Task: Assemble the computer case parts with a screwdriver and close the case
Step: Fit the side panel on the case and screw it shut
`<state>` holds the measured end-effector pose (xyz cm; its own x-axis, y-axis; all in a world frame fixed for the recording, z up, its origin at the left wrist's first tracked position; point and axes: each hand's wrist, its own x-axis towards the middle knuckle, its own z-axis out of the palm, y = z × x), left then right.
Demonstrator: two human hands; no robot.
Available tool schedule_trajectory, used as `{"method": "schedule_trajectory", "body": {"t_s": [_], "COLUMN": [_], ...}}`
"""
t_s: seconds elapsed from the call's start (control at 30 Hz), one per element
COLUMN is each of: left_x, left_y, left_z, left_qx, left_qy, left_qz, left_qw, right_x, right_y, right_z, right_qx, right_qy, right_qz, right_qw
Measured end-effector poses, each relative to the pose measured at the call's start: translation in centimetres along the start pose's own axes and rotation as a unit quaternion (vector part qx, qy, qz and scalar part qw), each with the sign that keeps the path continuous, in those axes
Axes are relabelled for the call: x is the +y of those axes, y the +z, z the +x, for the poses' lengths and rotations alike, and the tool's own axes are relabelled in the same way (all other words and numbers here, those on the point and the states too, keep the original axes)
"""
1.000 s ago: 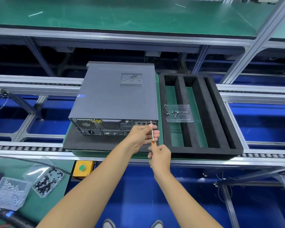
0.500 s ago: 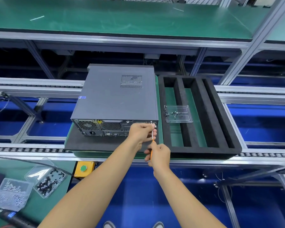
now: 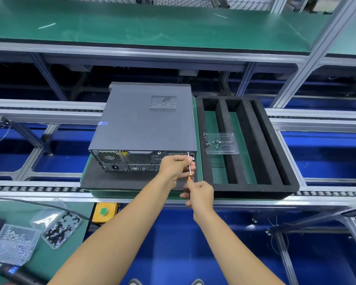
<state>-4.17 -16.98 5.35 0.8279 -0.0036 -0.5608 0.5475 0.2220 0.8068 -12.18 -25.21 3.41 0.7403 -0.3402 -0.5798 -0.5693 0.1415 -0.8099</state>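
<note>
Conveyor-side, your left hand (image 3: 176, 164) pinches the screwdriver (image 3: 190, 168) shaft, right hand (image 3: 199, 194) gripping its handle: stay square to the case (image 3: 144, 124) screw.

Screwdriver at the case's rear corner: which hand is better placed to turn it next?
Right. The right hand holds the screwdriver by its orange handle, while the left hand only steadies the shaft near the computer case.

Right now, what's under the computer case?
The computer case lies on a dark foam mat, which sits on a green pallet on the conveyor. The mat shows only at the front; whatever is directly beneath the case is covered.
</note>
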Motion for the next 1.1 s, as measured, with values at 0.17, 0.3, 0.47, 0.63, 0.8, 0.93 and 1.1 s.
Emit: {"method": "schedule_trajectory", "body": {"t_s": [0.17, 0.3, 0.47, 0.63, 0.8, 0.93, 1.1], "left_x": [-0.15, 0.13, 0.00, -0.11, 0.12, -0.19, -0.24], "left_y": [-0.37, -0.57, -0.09, -0.39, -0.30, -0.02, -0.21], "left_z": [-0.31, -0.33, -0.29, -0.81, -0.60, -0.38, -0.94], "left_qx": [-0.044, -0.055, -0.003, -0.045, -0.031, 0.001, -0.018], "left_qy": [-0.008, -0.017, -0.001, -0.021, -0.014, 0.003, -0.006], "left_qz": [-0.001, 0.007, 0.026, 0.030, 0.026, 0.037, 0.013], "left_qw": [0.999, 0.998, 1.000, 0.998, 0.999, 0.999, 1.000], "right_x": [-0.74, -0.63, -0.15, -0.93, -0.84, -0.12, -0.89], "right_y": [0.31, 0.56, 0.04, 0.24, 0.92, 0.11, 0.16], "right_z": [-0.12, -0.21, -0.25, -0.33, -0.74, -0.87, -0.52], "right_qx": [-0.046, -0.042, 0.007, -0.050, -0.035, 0.025, -0.010], "right_qy": [0.068, 0.035, -0.005, 0.053, 0.019, -0.029, 0.047], "right_qz": [0.043, 0.026, 0.000, 0.019, 0.017, -0.017, 0.036], "right_qw": [0.996, 0.998, 1.000, 0.997, 0.999, 0.999, 0.998]}}
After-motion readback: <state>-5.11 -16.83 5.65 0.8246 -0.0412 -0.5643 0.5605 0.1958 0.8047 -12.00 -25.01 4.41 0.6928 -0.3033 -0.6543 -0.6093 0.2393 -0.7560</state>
